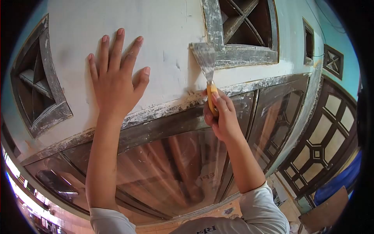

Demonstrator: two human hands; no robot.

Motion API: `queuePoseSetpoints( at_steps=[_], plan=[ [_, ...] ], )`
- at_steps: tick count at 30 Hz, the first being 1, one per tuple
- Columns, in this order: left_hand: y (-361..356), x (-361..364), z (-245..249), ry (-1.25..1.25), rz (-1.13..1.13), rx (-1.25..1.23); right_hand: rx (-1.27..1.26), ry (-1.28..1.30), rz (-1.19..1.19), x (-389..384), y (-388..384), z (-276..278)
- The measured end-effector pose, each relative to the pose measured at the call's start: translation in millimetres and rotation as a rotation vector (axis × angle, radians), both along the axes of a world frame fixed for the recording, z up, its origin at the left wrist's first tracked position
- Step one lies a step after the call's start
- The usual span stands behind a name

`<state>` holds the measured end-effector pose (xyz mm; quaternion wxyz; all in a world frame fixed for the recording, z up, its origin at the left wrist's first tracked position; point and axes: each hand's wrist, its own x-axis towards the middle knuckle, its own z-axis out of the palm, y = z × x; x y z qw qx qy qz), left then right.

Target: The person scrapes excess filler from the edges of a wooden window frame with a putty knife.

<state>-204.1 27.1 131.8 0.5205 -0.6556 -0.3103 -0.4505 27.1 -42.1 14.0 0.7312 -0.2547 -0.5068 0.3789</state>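
Note:
My left hand (115, 84) lies flat against the pale wall (163, 23), fingers spread and nothing in it. My right hand (222, 115) grips the yellow handle of a putty knife (203, 57), its wide metal blade pointing up. The blade is smeared with white and overlaps the wall beside the lower left corner of a wooden vent frame (247, 57). Below both hands runs a wooden ledge (167, 111), worn and spotted with white. Small dark marks and scrapes show on the wall between the hands.
Another crossed-slat vent (37, 82) is on the left. Under the ledge are glazed windows (167, 171) with curtains behind. To the right stand a panelled dark door (319, 140), a blue sheet (339, 179) and a brown board (325, 210).

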Motion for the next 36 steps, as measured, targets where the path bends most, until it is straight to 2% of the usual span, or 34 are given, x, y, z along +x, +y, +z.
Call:
queuePoseSetpoints(
  at_steps=[3, 7, 11, 17, 22, 26, 36],
  plan=[
    [-1.1, -0.2, 0.8, -0.013, -0.004, -0.008, 0.03, -0.036, -0.008, 3.2, -6.2, 7.3],
    [-1.8, 0.8, 0.0, -0.01, -0.016, -0.021, 0.021, -0.055, -0.06, 3.5, -6.2, 45.3],
    [-1.5, 1.0, -0.3, -0.011, -0.029, -0.019, 0.058, 0.003, 0.092, 7.5, -9.8, 30.6],
    [-2.4, 2.0, 0.0, -0.012, -0.026, -0.022, 0.067, -0.044, 0.032, 5.4, -8.6, 66.2],
    [-2.4, 1.6, 0.2, -0.008, -0.034, -0.027, 0.064, -0.035, 0.052, 5.6, -5.4, 64.6],
    [-2.4, 1.5, 0.2, -0.009, -0.036, -0.031, 0.083, -0.019, 0.006, 2.5, -5.0, 90.4],
    [-2.0, 1.6, -0.5, -0.014, -0.055, -0.035, 0.158, -0.093, 0.084, 14.7, 6.3, 136.1]
  ],
)
